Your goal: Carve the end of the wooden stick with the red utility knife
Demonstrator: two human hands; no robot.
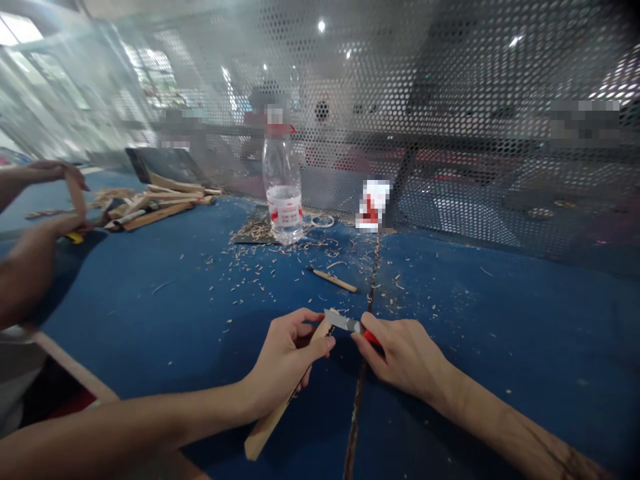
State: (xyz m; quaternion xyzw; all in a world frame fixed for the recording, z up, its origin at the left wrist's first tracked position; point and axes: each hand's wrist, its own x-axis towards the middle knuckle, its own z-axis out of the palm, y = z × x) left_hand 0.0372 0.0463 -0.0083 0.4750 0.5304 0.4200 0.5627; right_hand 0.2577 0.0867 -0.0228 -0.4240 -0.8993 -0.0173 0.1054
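My left hand (295, 350) is closed around a flat strip of wood (270, 427), which slants from the lower left up to the fingertips. My right hand (407, 350) grips a utility knife (345, 323) by its red handle, with the blade pointing left. The blade lies at the upper end of the wood strip, close to my left fingers. Just beyond my hands, a thin wooden stick with a dark tip (333, 279) rests on the blue table (200, 287) among scattered wood shavings.
A clear bottle with a red and white label (285, 203) stands on the table before a perforated metal screen (465, 133). A pile of wood pieces (160, 205) lies at the back left. Another person's hands (55, 207) work at the left edge. A blurred-out upright card or screen (374, 205) leans on the screen.
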